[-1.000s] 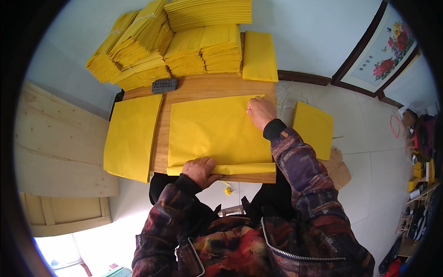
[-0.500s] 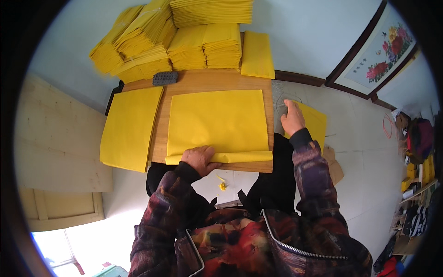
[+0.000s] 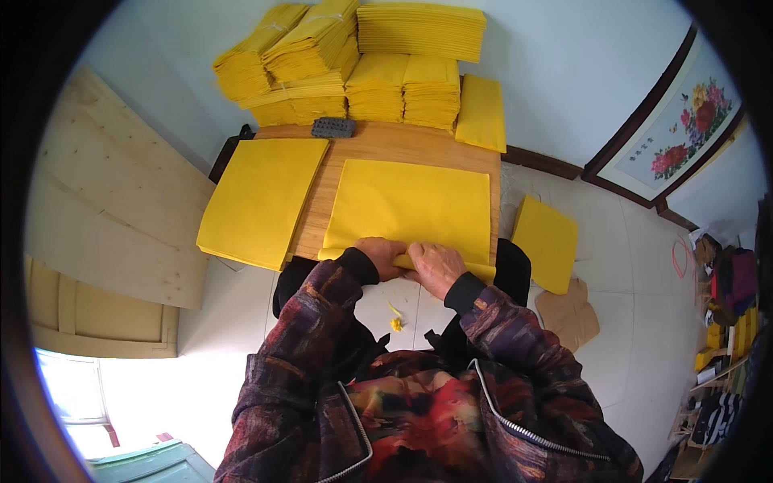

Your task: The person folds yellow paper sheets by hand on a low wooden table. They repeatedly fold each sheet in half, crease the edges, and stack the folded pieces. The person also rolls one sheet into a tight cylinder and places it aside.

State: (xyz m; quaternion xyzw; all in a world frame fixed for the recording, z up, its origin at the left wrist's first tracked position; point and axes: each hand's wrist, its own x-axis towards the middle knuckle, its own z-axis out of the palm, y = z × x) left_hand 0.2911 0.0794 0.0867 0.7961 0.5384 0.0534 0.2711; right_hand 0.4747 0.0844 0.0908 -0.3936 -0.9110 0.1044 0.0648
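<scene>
The right hand (image 3: pixel 436 268) has come back from the right edge of the wooden table (image 3: pixel 378 143) and now lies beside the left hand (image 3: pixel 382 256) at the near edge, so both seem to work on the same fold. Both hands press flat, fingers together, on the folded near strip of the large yellow sheet (image 3: pixel 411 201), which lies spread in the middle of the table.

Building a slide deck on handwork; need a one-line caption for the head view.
Both hands, left hand and right hand, press the near edge of a yellow sheet on a wooden table.
</scene>
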